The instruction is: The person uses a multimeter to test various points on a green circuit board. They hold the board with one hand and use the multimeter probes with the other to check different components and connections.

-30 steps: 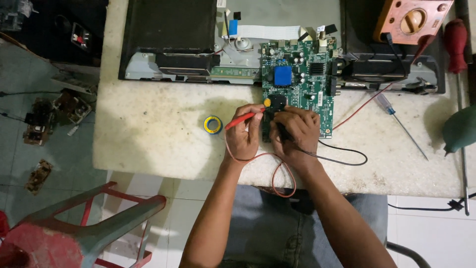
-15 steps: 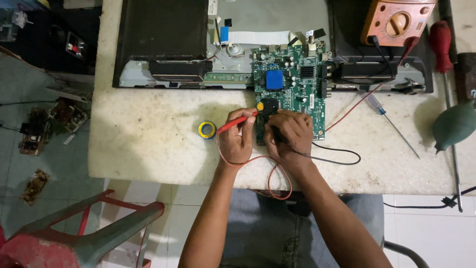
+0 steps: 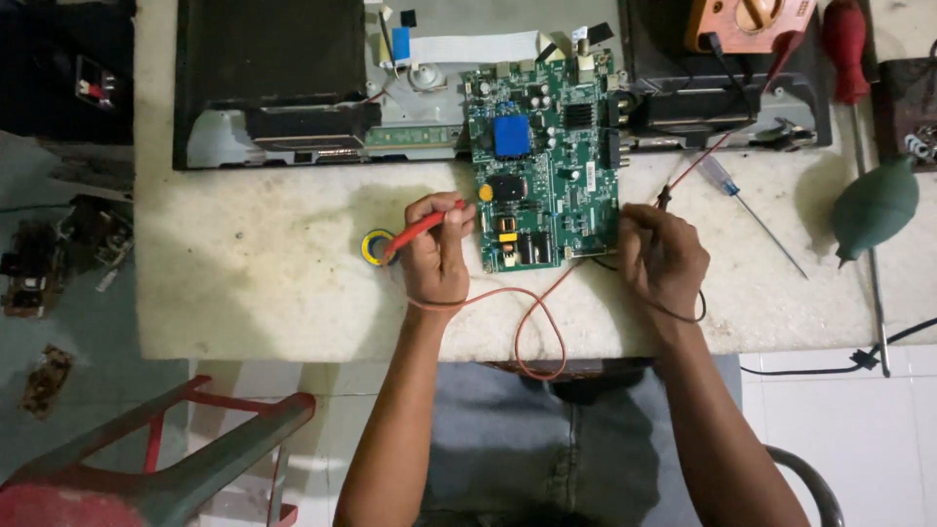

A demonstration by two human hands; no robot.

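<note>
A green circuit board (image 3: 547, 161) lies on the white worktable (image 3: 244, 283), against an opened black flat panel (image 3: 273, 78). My left hand (image 3: 434, 254) grips a red test probe (image 3: 420, 229) just left of the board's lower corner, with a red wire (image 3: 532, 327) looping off the table edge. My right hand (image 3: 664, 259) is at the board's right edge, closed on a black test probe (image 3: 663, 200) with a black wire (image 3: 683, 312) curling by the wrist.
A small yellow tape roll (image 3: 376, 246) lies beside my left hand. An orange multimeter (image 3: 747, 20), a red-handled screwdriver (image 3: 844, 39), a clear-handled screwdriver (image 3: 747, 200) and a green rubber blower (image 3: 874, 205) are at the right. A red stool (image 3: 156, 468) stands lower left.
My right hand has moved from the board's lower middle out to its right edge with the black probe. My left hand stays at the lower left corner with the red probe.
</note>
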